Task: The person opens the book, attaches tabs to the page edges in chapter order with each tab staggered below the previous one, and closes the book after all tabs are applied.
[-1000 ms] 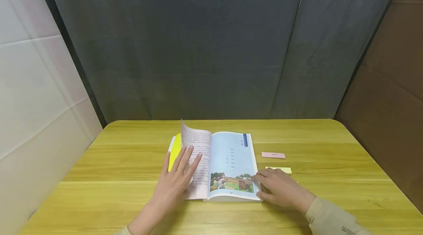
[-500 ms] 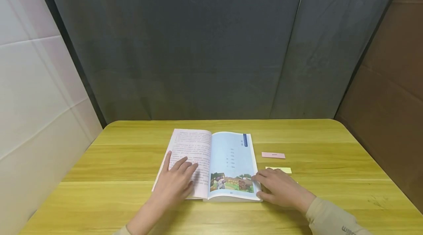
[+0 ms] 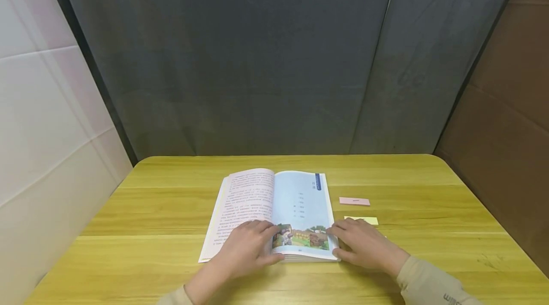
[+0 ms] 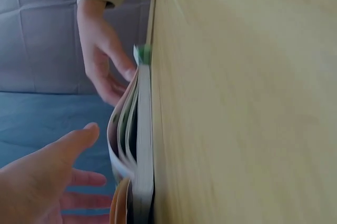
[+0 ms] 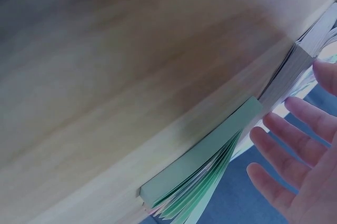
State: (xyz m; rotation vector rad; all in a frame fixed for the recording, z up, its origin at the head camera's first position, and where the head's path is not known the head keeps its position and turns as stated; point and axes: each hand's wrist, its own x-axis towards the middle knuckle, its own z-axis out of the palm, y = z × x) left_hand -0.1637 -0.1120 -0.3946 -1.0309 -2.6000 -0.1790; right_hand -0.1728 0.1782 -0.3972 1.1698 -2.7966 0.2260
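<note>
An open book lies on the table, with a printed text page (image 3: pixel 244 195) on its left side and a light blue illustrated page (image 3: pixel 300 200) on its right. My left hand (image 3: pixel 246 245) is over the lower part of the book near the spine; in the left wrist view its thumb and fingers (image 4: pixel 87 201) are spread beside lifted, bowed pages (image 4: pixel 120 124). At the right edge of the blue page, my right hand (image 3: pixel 364 243) touches the lower corner. The right wrist view shows its fingers (image 5: pixel 287 153) extended along the page block (image 5: pixel 289 74).
A pink paper slip (image 3: pixel 354 201) with a dark mark and a yellow one (image 3: pixel 364 220) lie right of the book. A green pad with fanned sheets (image 5: pixel 205 161) is near the right hand. The wooden table (image 3: pixel 141 209) is bordered by dark, white and brown panels.
The left page, raised at first, went down flat and now a page bows up near the spine. My left hand moved right and toward me. My right hand stayed put.
</note>
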